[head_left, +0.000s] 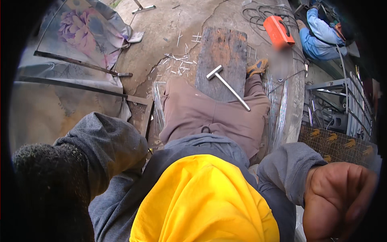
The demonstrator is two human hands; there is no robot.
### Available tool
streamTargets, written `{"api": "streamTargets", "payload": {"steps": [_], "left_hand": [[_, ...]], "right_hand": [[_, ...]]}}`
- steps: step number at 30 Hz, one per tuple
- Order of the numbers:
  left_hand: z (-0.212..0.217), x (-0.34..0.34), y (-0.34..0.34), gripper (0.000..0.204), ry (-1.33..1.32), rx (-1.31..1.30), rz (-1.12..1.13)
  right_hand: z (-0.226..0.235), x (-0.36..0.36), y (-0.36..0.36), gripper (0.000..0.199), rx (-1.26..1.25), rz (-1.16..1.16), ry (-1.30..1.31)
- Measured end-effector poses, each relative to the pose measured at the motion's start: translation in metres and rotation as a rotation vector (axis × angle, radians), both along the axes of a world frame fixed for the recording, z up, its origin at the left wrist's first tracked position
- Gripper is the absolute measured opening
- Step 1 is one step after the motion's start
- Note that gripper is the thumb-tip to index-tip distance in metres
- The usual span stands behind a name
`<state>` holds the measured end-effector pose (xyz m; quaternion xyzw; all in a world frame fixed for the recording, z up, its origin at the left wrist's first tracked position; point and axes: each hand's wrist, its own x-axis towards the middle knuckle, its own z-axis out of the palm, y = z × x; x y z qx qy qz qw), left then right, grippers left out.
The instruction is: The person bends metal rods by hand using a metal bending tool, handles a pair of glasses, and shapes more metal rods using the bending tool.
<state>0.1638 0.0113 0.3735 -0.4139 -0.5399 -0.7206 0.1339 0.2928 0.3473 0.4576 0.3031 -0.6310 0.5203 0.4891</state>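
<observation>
Your right hand (338, 197) was raised close to the camera, bare, grip loosely curled and holding nothing. Your left hand (48, 189) wore a dark knit glove — its grip I couldn't tell. The metal hammer (227, 86) lay untouched on the wooden plank (221, 52), well apart from both.
</observation>
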Motion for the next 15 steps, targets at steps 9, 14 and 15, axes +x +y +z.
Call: {"api": "streamTargets", "payload": {"steps": [9,14,15], "left_hand": [[-0.03,0.021,-0.071,0.033,-0.077,-0.005,0.25],[-0.194,0.013,-0.104,0.036,-0.765,-0.521,0.727],[-0.275,0.029,-0.13,0.039,-0.894,-0.68,0.791]], "right_hand": [[-0.107,-0.083,-0.089,0.015,-0.104,0.387,-0.474],[-0.308,-0.12,-0.049,0.034,0.719,-0.141,-1.21],[-0.335,-0.116,-0.058,0.033,0.728,-0.111,-1.224]]}}
